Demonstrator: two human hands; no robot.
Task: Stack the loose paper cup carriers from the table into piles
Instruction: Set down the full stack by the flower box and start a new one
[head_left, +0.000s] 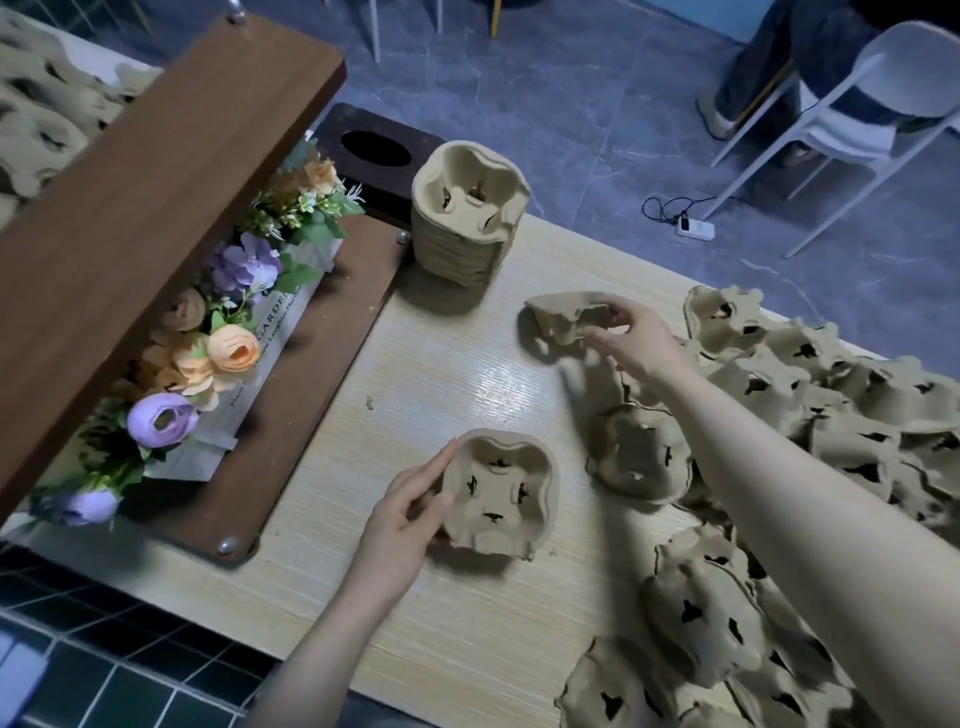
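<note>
Your left hand grips a tan moulded-pulp cup carrier at six o'clock while your right hand pinches another crumpled tan carrier at two o'clock.

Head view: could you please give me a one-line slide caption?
Left hand holds one paper cup carrier while right hand lifts another, beside a finished pile.

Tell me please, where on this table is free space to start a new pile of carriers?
Bare table lies between the finished stack, the flower box and the carrier in the left hand. Another bare strip runs along the near edge, below that carrier. The right side is crowded with loose carriers.
</note>
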